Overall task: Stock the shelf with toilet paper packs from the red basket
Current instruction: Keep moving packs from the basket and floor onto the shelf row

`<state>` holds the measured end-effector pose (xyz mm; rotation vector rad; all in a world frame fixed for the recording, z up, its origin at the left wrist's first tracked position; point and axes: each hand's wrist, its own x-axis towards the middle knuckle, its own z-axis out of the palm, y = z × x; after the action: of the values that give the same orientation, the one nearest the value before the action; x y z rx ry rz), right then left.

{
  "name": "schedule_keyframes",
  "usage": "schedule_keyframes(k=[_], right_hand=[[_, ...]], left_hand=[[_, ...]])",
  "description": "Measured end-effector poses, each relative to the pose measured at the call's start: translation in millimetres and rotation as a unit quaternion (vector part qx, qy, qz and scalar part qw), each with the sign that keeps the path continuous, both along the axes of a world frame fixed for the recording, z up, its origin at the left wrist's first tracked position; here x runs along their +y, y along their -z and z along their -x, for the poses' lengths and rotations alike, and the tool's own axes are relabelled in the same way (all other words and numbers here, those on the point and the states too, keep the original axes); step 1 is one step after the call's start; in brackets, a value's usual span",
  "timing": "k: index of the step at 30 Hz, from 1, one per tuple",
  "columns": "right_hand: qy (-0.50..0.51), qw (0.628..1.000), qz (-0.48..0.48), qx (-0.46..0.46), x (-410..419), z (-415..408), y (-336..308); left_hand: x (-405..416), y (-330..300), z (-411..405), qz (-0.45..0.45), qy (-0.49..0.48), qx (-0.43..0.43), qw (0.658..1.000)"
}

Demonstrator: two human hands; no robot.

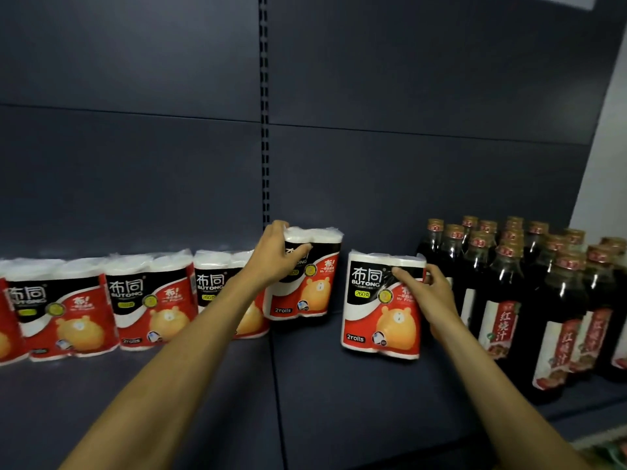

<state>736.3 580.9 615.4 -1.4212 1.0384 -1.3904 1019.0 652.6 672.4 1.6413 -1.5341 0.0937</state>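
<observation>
Shelf point(322, 385): dark blue deck across the lower frame, with a matching back panel point(135, 147) above it.

Row of packs point(101, 307): toilet paper packs stand upright side by side at centre left of the frame, running off the left edge.

Left hand point(274, 256): at frame centre, fingers curled over the top left corner of a pack point(312, 276). This pack stands at the right end of the row, set further back.

Right hand point(431, 293): right of centre, thumb on the front and fingers round the right side of a second pack point(380, 307). This pack stands upright on the deck, apart from the first pack and just beside the bottles point(529, 300).

Bottles: dark sauce bottles with red labels, grouped at the right of the frame.

The red basket is out of view.
</observation>
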Motion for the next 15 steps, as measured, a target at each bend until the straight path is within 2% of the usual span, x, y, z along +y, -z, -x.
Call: schedule_keyframes(k=[6,11,13,15], right_hand=[[-0.032,0.999,-0.006,-0.006,-25,5,6],[-0.042,0.999,-0.011,-0.025,-39,8,10],[-0.047,0.998,-0.015,-0.031,-42,9,12],[-0.051,0.998,-0.015,-0.032,-45,11,14]], left_hand=[[-19,15,1,-0.061,-0.015,-0.059,0.996],[-31,19,7,-0.070,-0.072,-0.157,0.982],[-35,22,10,-0.057,-0.070,-0.155,0.984],[-36,26,8,-0.053,-0.043,-0.116,0.991]])
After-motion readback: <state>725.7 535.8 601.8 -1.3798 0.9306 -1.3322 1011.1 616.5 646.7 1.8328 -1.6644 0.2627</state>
